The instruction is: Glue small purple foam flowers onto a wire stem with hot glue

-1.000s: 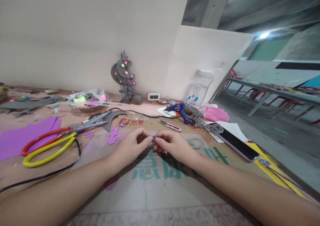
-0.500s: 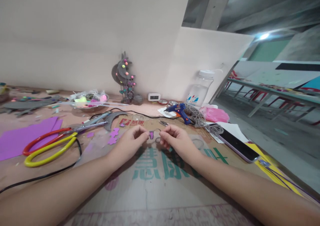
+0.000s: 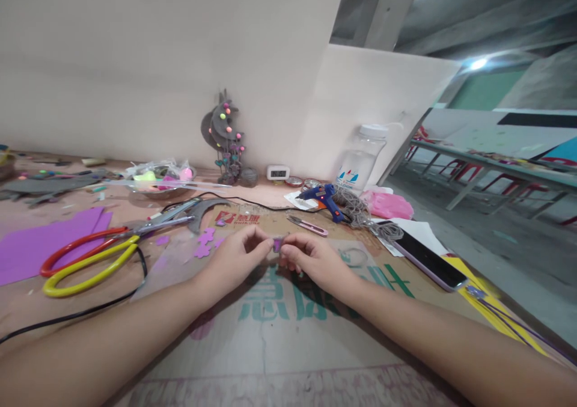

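Note:
Over the cardboard, my left hand [image 3: 243, 253] pinches a small purple piece [image 3: 277, 246] between thumb and fingertips. My right hand [image 3: 315, 257] is closed in a pinch at the piece's right edge, its fingertips almost meeting the left ones. A bit of grey yarn [image 3: 278, 238] shows along the top of the piece; most of it is hidden by the right fingers. Purple flower cut-outs [image 3: 204, 243] lie left of my left hand. Just behind my right hand rest pink-handled thread snips [image 3: 309, 225].
Large scissors [image 3: 90, 257] and purple sheets [image 3: 49, 244] lie left. A blue glue gun [image 3: 331, 201], a grey yarn tangle [image 3: 354, 205] and a phone [image 3: 426, 257] are right. Behind stand a decorated grey moon [image 3: 223, 133], a timer [image 3: 277, 172] and a bottle [image 3: 363, 157].
My right hand has moved left, bringing the grey yarn against the purple piece. The loop seen between the hands has closed up. The thread snips are now more exposed.

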`<state>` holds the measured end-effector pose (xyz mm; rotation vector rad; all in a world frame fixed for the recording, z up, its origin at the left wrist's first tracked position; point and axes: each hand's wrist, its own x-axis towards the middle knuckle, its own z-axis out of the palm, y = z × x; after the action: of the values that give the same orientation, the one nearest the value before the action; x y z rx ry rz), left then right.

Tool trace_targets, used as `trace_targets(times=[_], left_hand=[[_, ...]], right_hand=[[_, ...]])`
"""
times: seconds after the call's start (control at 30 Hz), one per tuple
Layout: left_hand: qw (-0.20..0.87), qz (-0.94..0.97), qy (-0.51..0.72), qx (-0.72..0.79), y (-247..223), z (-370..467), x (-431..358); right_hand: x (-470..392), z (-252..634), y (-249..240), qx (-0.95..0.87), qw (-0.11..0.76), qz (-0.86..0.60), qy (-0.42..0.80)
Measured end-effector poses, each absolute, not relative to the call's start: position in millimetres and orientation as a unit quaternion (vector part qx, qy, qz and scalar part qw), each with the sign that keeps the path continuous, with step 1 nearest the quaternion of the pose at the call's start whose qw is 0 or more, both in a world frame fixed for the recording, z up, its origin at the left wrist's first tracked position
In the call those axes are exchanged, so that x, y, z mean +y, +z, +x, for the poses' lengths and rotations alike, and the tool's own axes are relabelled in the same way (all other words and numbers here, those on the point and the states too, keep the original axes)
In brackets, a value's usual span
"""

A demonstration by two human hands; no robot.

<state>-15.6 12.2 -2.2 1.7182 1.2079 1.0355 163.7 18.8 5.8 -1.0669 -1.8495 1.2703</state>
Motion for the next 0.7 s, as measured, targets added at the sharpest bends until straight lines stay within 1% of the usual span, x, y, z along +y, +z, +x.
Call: trace_targets(times=[0.2, 0.53, 0.7], left_hand=[[0.364, 0.701, 0.4, 0.466, -1.5, -14.7, 9.8], [0.368, 0.7, 0.396, 0.466, -1.6, -15.0, 11.2], [0.388, 0.682, 0.407, 0.467, -2.4, -15.4, 14.4]], right_hand=[[17.3, 160.3, 9.2, -0.688, 0.319, -0.438, 0.482], [17.0, 160.5, 7.1, -0.694, 0.317, -0.43, 0.483], [19.8, 164.8, 5.2, -0.714, 0.321, -0.412, 0.467]])
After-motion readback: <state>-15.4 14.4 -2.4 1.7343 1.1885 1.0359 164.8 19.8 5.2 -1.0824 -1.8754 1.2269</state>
